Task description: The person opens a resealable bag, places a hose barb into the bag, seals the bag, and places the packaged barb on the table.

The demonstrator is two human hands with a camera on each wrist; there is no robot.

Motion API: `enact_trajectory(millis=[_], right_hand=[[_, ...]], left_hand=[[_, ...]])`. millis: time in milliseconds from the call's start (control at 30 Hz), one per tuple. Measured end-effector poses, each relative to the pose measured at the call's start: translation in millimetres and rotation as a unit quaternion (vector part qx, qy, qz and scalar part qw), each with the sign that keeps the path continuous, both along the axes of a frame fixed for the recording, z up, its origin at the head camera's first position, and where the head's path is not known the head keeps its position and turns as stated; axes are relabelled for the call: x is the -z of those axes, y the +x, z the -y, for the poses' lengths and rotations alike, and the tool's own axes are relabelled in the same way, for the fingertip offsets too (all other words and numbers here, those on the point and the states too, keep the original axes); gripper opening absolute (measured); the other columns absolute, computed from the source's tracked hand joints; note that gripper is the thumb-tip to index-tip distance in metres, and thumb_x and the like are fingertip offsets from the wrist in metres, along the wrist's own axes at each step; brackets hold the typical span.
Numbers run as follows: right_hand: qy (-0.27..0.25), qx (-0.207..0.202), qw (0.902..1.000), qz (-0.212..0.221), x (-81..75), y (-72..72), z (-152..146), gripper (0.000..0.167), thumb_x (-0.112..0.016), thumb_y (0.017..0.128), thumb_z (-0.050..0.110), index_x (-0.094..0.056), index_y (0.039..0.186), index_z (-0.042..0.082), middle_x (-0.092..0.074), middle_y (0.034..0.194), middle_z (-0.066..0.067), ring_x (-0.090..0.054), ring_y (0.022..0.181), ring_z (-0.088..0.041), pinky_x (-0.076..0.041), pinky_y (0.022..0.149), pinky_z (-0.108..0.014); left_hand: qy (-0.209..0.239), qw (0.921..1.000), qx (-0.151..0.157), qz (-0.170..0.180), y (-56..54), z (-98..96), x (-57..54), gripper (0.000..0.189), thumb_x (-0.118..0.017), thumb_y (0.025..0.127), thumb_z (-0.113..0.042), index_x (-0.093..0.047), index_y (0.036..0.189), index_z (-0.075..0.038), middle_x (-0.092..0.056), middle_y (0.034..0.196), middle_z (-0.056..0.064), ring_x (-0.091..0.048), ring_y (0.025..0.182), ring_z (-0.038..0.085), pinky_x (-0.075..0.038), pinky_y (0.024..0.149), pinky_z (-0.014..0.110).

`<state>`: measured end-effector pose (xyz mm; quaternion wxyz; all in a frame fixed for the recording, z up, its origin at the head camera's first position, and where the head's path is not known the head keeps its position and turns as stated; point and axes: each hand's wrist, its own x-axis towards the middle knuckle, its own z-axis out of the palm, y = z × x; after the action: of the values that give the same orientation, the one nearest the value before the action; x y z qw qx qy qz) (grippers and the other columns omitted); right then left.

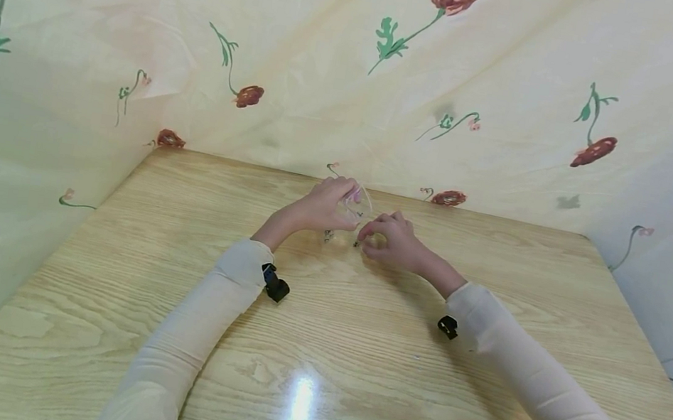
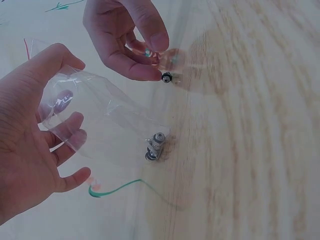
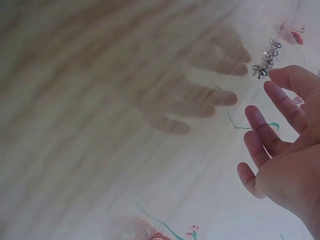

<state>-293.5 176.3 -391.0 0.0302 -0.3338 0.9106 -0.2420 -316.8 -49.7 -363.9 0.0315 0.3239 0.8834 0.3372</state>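
My left hand holds a clear plastic bag near its upper end, thumb on one side and fingers on the other. Several small metal fittings with dark rings sit bunched in the bag's low corner, close over the table. To the right of the bag, my right hand pinches one small metal fitting at the tips of thumb and forefinger. Its other fingers are bent and spread in the right wrist view, where the bunched fittings show just past the fingertips.
A wood-grain table lies under both arms. Pale cloth with printed flowers hangs behind and at the sides, meeting the table's far edge just beyond my hands. Black wrist straps sit over the cream sleeves.
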Motion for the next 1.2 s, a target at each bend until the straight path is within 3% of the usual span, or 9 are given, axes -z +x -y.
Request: enact_trajectory(millis=[233,467,700,1200], right_hand=[[0.005,-0.006,1.0000,-0.003,0.9,-0.4,0.1,0.016,-0.074,0.088,0.011,-0.077,0.104,0.013,-0.071,0.114,-0.015,-0.041,0.099,-0.031,-0.028,0.088,-0.054],[0.018,-0.008,0.9998,-0.002,0.7,-0.1,1.2,0.019,-0.073,0.089,0.012,-0.077,0.107,0.015,-0.071,0.117,-0.016,-0.044,0.106,-0.036,-0.029,0.090,-0.056],[0.027,-0.015,0.9995,0.006,0.8,1.2,0.9,0.020,-0.075,0.090,0.014,-0.078,0.109,0.015,-0.068,0.119,-0.016,-0.043,0.113,-0.037,-0.028,0.094,-0.059],[0.032,-0.018,0.9993,-0.002,1.3,3.1,3.0,0.016,-0.075,0.089,0.013,-0.079,0.104,0.016,-0.067,0.116,-0.016,-0.045,0.109,-0.035,-0.031,0.093,-0.060]], left_hand=[[-0.007,1.0000,-0.005,0.001,-2.0,-0.3,2.9,0.040,-0.073,0.088,-0.024,-0.053,0.119,-0.009,-0.057,0.121,0.012,-0.044,0.113,0.029,-0.033,0.100,0.047],[-0.010,0.9999,-0.007,0.002,-2.9,-0.8,4.0,0.039,-0.073,0.087,-0.024,-0.053,0.119,-0.012,-0.057,0.120,0.008,-0.045,0.115,0.030,-0.034,0.103,0.050],[-0.010,0.9999,-0.009,0.008,-2.8,-1.5,5.4,0.037,-0.072,0.087,-0.023,-0.053,0.117,-0.014,-0.055,0.120,0.007,-0.043,0.115,0.029,-0.032,0.101,0.049],[-0.004,0.9999,-0.008,0.010,-3.5,-1.0,5.3,0.036,-0.073,0.088,-0.025,-0.053,0.115,-0.014,-0.055,0.118,0.005,-0.043,0.113,0.027,-0.032,0.100,0.046]])
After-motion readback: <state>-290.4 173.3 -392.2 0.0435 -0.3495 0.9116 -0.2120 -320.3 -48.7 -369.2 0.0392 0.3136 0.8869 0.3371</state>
